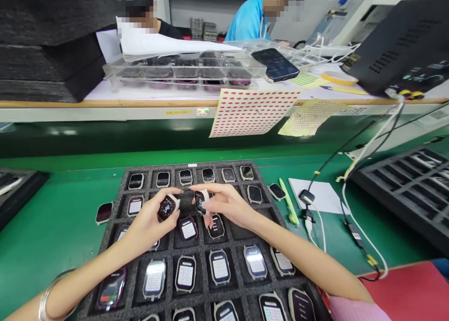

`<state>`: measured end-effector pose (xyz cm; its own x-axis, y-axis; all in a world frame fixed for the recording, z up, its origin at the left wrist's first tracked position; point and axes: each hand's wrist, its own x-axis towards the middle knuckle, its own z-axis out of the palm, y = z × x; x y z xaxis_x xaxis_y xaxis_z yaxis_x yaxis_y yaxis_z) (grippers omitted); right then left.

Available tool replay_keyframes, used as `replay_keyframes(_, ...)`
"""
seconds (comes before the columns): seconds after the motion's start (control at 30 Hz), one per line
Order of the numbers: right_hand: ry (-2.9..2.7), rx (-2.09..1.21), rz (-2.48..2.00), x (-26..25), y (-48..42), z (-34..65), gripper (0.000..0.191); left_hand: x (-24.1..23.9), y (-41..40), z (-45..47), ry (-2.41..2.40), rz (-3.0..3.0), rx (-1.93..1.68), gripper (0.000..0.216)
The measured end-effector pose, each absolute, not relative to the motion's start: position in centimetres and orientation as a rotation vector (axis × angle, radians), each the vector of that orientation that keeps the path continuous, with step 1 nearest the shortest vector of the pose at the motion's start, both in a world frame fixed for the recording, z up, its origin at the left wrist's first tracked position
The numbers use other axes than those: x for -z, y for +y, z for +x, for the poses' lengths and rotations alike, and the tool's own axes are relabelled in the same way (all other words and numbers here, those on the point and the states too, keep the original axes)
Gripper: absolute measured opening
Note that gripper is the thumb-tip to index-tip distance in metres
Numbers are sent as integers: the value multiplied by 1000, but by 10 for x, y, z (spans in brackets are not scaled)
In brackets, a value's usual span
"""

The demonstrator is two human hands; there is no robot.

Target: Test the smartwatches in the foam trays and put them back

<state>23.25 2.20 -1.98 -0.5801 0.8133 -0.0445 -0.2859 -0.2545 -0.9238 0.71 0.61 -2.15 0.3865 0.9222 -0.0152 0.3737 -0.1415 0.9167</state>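
Note:
My left hand (154, 218) is closed around a smartwatch case (168, 207) with a lit dial, held tilted between thumb and fingers. In my right hand (224, 203) is another smartwatch case (200, 201), gripped by its edges and turned partly side-on. Both are above a black foam tray (238, 239) divided into compartments. Many compartments hold strapless watch cases, such as a lit one (185, 273) showing a white screen and a purple-rimmed one (188, 228) just below my hands. Several in the far row have dark screens.
Left of the tray lies a loose watch (104, 212). To the right are another watch (277, 191), a green pen (289, 204), white paper (317, 194) and cables (354, 232). More foam trays (414, 185) flank the bench. Two people sit beyond a shelf holding a phone (275, 63).

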Motion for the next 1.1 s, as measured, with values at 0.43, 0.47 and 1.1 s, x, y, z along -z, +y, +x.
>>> replay_keyframes(0.43, -1275, -1846, -771, 14, 22, 231, 49, 17, 7, 9, 1085, 1759, -816, 37)
replay_keyframes(0.47, -1273, -1843, -773, 14, 22, 231, 50, 16, 7, 9, 1087, 1764, -828, 38)
replay_keyframes(1.1, -1262, -1857, -830, 14, 24, 233, 52, 13, 10, 9, 1121, 1828, -772, 37)
